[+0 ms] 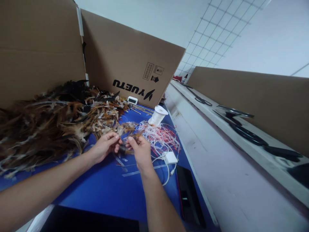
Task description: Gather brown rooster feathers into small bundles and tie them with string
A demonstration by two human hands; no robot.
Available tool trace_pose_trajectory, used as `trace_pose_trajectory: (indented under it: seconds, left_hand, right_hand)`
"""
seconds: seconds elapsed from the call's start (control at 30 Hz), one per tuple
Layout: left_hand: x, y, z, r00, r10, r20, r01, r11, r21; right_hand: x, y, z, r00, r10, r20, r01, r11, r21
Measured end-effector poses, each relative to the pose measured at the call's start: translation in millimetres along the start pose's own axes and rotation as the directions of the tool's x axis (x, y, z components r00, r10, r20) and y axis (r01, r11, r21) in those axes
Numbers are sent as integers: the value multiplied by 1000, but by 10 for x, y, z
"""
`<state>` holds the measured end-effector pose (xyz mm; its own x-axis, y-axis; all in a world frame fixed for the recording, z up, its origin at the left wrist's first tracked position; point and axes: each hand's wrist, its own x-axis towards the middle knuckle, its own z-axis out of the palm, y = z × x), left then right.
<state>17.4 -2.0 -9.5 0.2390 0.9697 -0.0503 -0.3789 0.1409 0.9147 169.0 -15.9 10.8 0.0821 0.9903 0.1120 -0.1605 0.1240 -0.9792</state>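
My left hand is closed in a pinch, thumb against fingertips; what lies in it is too small to make out. Just to its right, my right hand is also closed, its thumb and fingers pinching a brown feather. The two hands are close together but apart, above the blue tabletop. A large pile of brown, black and pale feathers spreads on the left. Beyond my hands lies a tangle of white and red strands.
A white spool stands beside the tangle. Nearby are a white charger with its cable, a black flat device, thin sticks and a small white display. Cardboard panels rise behind. On the right ledge lie scissors.
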Motion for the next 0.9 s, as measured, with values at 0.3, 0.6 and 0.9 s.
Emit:
trace_pose_trajectory:
  seconds: [0.3, 0.6, 0.9]
  left_hand:
    - [17, -2, -14, 1000, 19, -6, -19, 998, 52]
    - [-2, 11, 4, 996, 88, -7, -86, 988, 127]
    - [-46, 39, 31, 992, 123, 2, -122, 981, 148]
  right_hand:
    - [-25, -25, 26, 998, 60, -4, -60, 994, 86]
    - [-48, -81, 25, 992, 127, 8, -126, 973, 196]
    - [-54, -69, 46, 994, 88, -71, -75, 983, 166]
